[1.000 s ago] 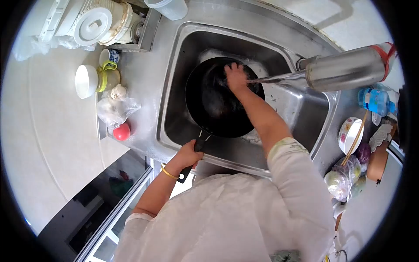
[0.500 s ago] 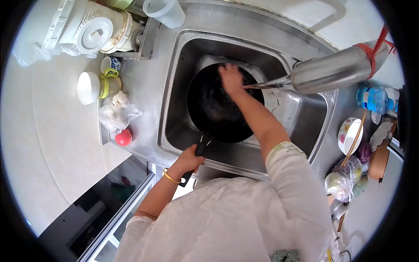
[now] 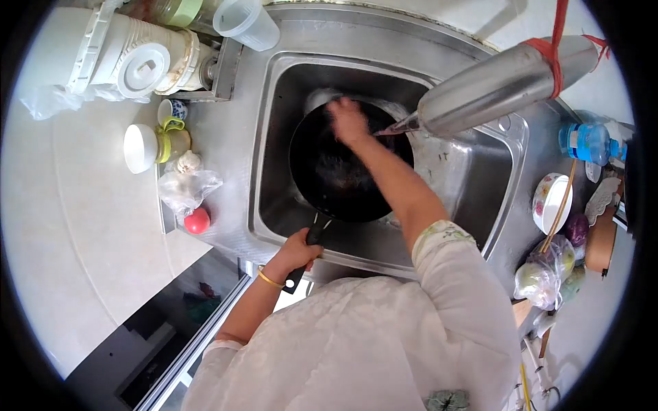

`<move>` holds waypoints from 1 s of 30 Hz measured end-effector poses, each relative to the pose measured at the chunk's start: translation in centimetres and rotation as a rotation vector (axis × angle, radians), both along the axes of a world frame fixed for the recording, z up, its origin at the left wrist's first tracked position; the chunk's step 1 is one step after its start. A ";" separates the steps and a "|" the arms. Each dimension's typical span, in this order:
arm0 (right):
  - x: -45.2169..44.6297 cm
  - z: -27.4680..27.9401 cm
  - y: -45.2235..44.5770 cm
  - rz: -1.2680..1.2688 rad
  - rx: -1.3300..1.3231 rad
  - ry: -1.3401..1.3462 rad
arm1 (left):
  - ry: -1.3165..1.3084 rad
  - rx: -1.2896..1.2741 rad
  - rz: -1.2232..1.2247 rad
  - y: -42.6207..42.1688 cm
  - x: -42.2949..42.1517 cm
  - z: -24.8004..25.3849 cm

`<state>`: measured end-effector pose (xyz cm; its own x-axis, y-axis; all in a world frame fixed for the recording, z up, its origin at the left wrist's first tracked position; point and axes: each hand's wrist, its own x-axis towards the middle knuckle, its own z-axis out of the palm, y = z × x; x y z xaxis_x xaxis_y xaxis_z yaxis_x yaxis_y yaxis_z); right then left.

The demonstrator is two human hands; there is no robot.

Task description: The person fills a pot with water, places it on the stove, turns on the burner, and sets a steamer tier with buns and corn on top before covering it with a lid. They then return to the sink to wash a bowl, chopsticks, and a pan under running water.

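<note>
A black frying pan (image 3: 343, 181) sits in the steel sink (image 3: 266, 137), its handle pointing down over the front rim. My left hand (image 3: 296, 251), with a gold bracelet at the wrist, is wrapped round the pan handle (image 3: 315, 236). Inside the pan, near its far edge, is my right hand (image 3: 348, 123); motion smears its fingers, and I cannot tell whether it holds anything. Just right of it, a stream of water (image 3: 401, 126) runs from a metal spout (image 3: 493, 89) tied with red cord. Wet, shiny patches show on the pan's inner surface.
Left of the sink stand a white bowl (image 3: 140, 148), a garlic bulb (image 3: 188, 162), a plastic bag (image 3: 184, 192) and a red round item (image 3: 197, 220). A clear plastic cup (image 3: 248, 26) is at the back. On the right are a flowered bowl (image 3: 550, 204), a blue-labelled bottle (image 3: 586, 144) and bagged produce (image 3: 538, 282).
My right hand has shifted slightly left and away from me within the pan. My left hand keeps its hold on the handle. The whole view has tilted a little.
</note>
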<state>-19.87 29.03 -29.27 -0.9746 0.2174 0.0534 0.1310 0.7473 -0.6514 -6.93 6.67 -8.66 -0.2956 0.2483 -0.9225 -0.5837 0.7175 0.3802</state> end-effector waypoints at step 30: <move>6.3 5.7 -3.2 0.203 -0.353 -0.296 | 0.104 -0.125 -0.285 3.4 1.4 3.1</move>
